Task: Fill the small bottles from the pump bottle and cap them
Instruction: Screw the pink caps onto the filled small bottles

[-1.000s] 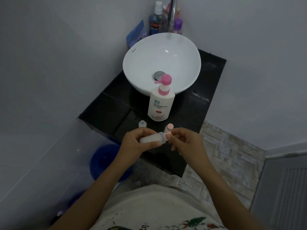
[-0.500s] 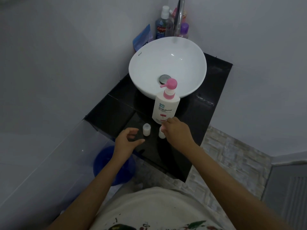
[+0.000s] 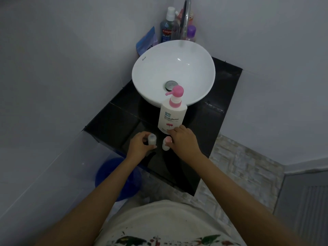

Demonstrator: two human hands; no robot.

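Standing near the table's [image 3: 110, 125] front edge, an open bottle [image 3: 152, 139] is gripped by the left hand [image 3: 140, 146]; a capped bottle [image 3: 166, 143] is touched by the right hand [image 3: 184, 141], grasp uncertain; the open one should be kept upright under the pump bottle [image 3: 172, 116]

The chrome tap spout [image 3: 186, 18] runs out past the top edge, and its tip blurs above the white round basin [image 3: 174, 71]. It hides part of the cluster of toiletry bottles [image 3: 179, 25] in the corner. The right hand [image 3: 184, 141] covers one side of the pink-capped small white bottle [image 3: 166, 143]; whether it grips it cannot be told. The blue plastic bucket [image 3: 115, 178] sits partly hidden behind the black tiled counter [image 3: 124, 121] and the left forearm.
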